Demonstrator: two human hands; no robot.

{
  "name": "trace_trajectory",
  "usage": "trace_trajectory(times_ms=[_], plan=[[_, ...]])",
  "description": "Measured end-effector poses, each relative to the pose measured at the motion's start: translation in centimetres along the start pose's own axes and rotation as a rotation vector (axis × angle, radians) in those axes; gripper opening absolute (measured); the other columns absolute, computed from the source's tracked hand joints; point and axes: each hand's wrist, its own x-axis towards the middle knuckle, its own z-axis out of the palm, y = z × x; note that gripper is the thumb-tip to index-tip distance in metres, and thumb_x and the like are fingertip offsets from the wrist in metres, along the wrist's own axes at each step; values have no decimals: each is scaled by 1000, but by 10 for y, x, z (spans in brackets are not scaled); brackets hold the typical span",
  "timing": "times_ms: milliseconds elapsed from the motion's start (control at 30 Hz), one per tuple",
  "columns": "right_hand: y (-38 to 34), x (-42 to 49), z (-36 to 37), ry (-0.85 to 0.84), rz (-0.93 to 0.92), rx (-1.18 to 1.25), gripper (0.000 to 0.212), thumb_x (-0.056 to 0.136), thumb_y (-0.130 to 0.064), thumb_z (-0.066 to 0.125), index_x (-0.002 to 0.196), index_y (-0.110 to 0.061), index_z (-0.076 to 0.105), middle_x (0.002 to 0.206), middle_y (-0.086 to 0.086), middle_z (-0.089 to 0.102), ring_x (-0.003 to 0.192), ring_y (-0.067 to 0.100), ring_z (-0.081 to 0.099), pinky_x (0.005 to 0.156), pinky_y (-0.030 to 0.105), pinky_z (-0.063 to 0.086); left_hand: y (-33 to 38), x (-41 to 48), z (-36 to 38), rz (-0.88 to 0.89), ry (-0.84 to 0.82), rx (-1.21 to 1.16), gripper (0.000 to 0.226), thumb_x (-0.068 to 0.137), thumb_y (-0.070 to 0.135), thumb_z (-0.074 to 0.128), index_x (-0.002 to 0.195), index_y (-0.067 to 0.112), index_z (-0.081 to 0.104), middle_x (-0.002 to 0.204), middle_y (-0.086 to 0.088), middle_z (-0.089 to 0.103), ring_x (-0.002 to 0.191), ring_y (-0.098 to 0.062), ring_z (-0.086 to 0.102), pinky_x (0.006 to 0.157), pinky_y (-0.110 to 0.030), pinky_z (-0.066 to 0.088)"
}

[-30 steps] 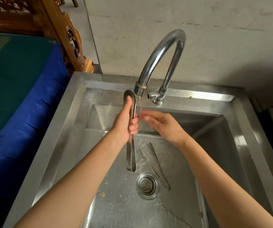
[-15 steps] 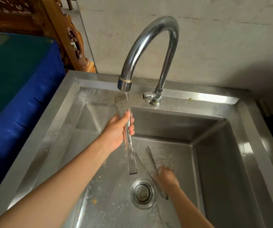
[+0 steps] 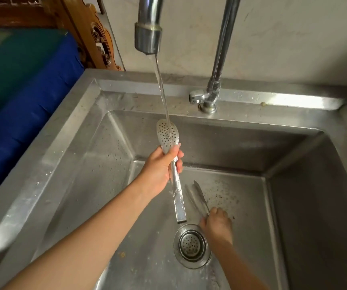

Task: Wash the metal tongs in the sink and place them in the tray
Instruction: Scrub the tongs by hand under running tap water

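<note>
Your left hand (image 3: 158, 170) has its fingers and thumb wrapped round the neck of the perforated spoon-ended steel tongs (image 3: 178, 197), held nearly upright over the middle of the basin, holed head up in the thin stream of water (image 3: 162, 88) and square butt end hanging just above the round drain strainer (image 3: 191, 245). There's open room on the left between that hand and the sloping left wall of the stainless steel sink (image 3: 97, 164), and wide bare floor to the right. Your right hand (image 3: 217, 225) is low on the basin floor just right of the strainer, fingers bent down over the near end of a slim pair of metal tongs (image 3: 196, 194) lying flat there; whether they pinch it, you can't tell, since the hand covers that end. The chrome tap spout (image 3: 148, 28) is cut off at the top edge. The blue cushion (image 3: 32, 97) runs out of frame on the left.
</note>
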Motion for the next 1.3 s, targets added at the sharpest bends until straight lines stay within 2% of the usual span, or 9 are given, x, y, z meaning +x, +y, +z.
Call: trace_trajectory(times_ms=[100,300,433,500,633,800,933,1167,1300], plan=[[3,-2,-7,33,10,37,33,92,-28,38,114,-7,51,118,7,57,110,23,52,93,32,39,-4,-7,-4,-1,19,8,9,92,11,50,98,7,55,72,0,60,50,-11,49,53,-24,41],[0,-28,-62,36,-12,449,22,96,-22,41,107,-5,49,103,8,51,88,35,61,67,30,38,7,-29,-6,-31,47,-43,5,92,12,51,95,13,56,79,-3,57,62,-14,50,61,-25,43],[-16,-59,-122,-96,-206,906,19,96,-26,47,95,-10,56,48,-4,53,42,14,52,44,21,38,21,-56,-17,7,159,-47,8,90,13,55,95,18,56,82,-2,58,69,-15,55,68,-26,44],[-26,-72,-150,-159,-270,1031,20,95,-31,48,97,-13,57,38,-1,50,30,9,44,38,18,36,29,-71,-23,54,195,-65,11,87,12,58,96,18,56,84,-2,60,73,-14,58,69,-26,46],[-51,-91,-197,-170,-374,1086,20,93,-38,50,93,-19,55,38,0,51,29,12,42,41,19,38,48,-90,-15,90,215,-135,24,81,16,64,100,9,52,88,-8,62,75,-21,62,59,-27,54],[-76,-97,-233,-34,-446,1093,16,91,-35,53,90,-20,59,47,-7,56,42,3,52,47,13,41,74,-98,7,113,81,-142,40,84,22,61,119,3,54,111,-20,66,101,-32,65,91,-44,50],[-87,-98,-245,54,-479,1091,12,93,-30,53,82,-28,57,63,-9,56,53,-3,51,55,8,41,84,-98,10,81,54,-171,45,84,27,61,123,7,55,120,-17,65,111,-30,62,100,-46,44],[-99,-95,-247,133,-418,982,18,94,-29,50,96,-14,58,81,0,63,69,5,56,63,14,42,86,-86,20,93,33,-225,52,78,27,66,124,6,55,124,-19,62,115,-31,59,103,-45,43],[-96,-98,-249,31,-344,1055,18,96,-32,44,102,-17,49,84,5,68,63,15,69,58,28,53,82,-76,29,84,27,-228,47,75,25,67,118,6,60,108,-14,69,101,-26,66,88,-36,53]])
